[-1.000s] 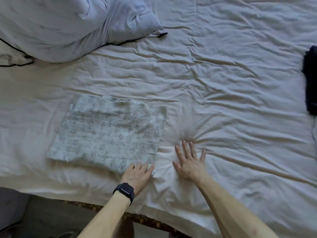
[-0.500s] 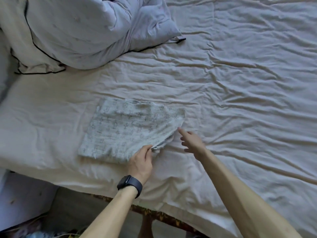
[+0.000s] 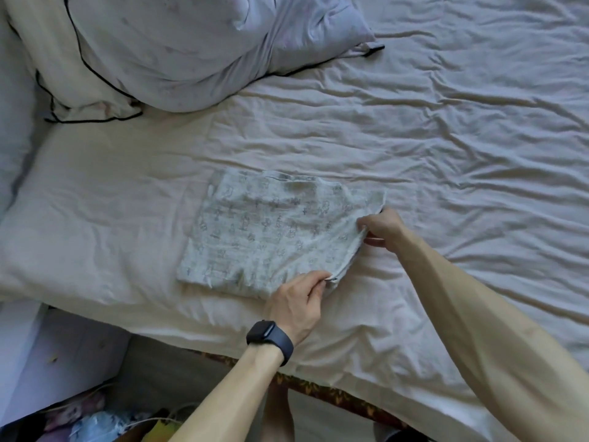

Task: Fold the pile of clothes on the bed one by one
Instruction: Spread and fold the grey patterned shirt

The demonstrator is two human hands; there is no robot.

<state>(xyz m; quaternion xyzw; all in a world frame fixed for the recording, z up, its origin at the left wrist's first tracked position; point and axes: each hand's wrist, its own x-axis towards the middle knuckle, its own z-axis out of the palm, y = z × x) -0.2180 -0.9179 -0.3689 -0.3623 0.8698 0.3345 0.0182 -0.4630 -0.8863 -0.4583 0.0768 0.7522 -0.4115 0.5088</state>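
Hands both held the garment [image 3: 271, 237] by its 3 o'clock edge. The left hand [image 3: 298, 301], with a watch [image 3: 271, 339] on its wrist, pinched the near corner of that edge between thumb and fingers, at about 5 o'clock on the piece. The right hand [image 3: 381, 226] pinched the same edge farther up, toward its far corner at about 2 o'clock, fingers curled round the hem. Between the two grips the edge was lifted a little off the bed [image 3: 478, 154], while the rest lay flat.

The step in hand looked like one more fold of a piece already folded to a rectangle, with the raised edge to be carried over toward 9 o'clock. That move would call for both hands to travel together and level, so the edge lands square on the opposite one, with a smoothing pass after.

The garment lay near the bed's front edge, just left of the view's middle, well apart from the pillow [image 3: 178, 49] at 11 o'clock. Its long axis ran roughly 9 to 3, the 3 end dipped slightly toward the person. A seam or band showed along the 12 o'clock edge; whether that was neck or waist could not be told. No pile was in view.
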